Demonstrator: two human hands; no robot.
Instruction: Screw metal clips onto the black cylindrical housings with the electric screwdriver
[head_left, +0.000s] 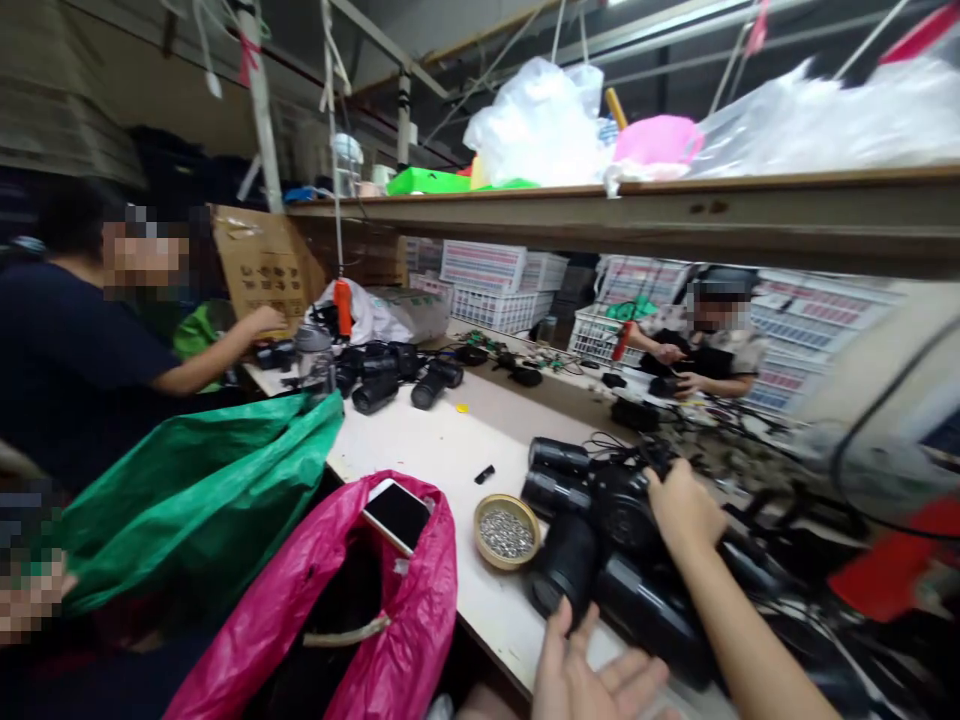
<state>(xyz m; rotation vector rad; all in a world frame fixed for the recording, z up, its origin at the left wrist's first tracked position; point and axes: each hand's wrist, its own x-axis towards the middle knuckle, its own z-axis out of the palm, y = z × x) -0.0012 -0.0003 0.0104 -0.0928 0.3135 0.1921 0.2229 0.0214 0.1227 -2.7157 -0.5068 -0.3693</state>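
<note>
My right hand reaches forward and rests on a pile of black cylindrical housings on the white worktable; its fingers curl over one black part, grip unclear. My left hand hovers palm-up and empty at the table's near edge, just below the black pile. A small round bowl of tiny screws sits left of the pile.
A phone lies on a pink bag beside a green bag. More black parts lie farther down the table. A person at left and another at right work nearby. A shelf overhangs.
</note>
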